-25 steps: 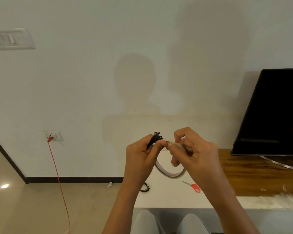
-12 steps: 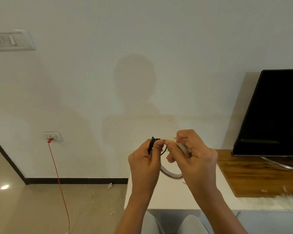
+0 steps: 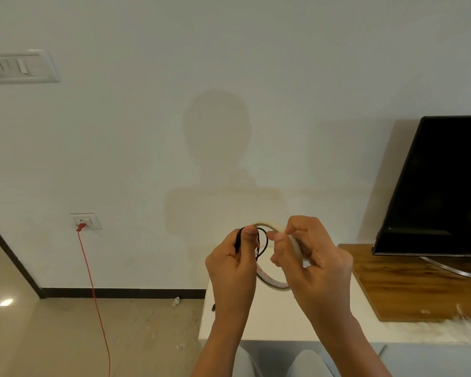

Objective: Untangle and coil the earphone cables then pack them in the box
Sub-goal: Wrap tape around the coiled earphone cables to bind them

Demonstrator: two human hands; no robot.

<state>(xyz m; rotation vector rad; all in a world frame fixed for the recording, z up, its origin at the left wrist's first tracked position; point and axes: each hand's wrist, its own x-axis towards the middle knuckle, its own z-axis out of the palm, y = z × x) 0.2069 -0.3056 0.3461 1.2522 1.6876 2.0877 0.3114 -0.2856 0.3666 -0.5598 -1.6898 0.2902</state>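
My left hand (image 3: 233,270) pinches a small bundle of black earphone cable (image 3: 263,242) between thumb and fingers, held up in front of the wall above the white table (image 3: 272,319). Thin black loops hang out to the right of the thumb. My right hand (image 3: 314,263) grips a roll of clear adhesive tape (image 3: 272,284), whose ring passes behind both hands; its thumb and forefinger pinch near the top of the roll, close to the cable. No box shows in this view.
A dark screen (image 3: 441,186) on a curved stand sits on a wooden board (image 3: 408,289) at the right. A red cord (image 3: 93,289) hangs from a wall socket (image 3: 85,221) to the floor. A bit of black cable (image 3: 213,307) peeks out at the table's left edge.
The view has shifted, so the red scissors and the cable coil on the table are now hidden behind my arms. Black cable loops now stick out further from my left hand.
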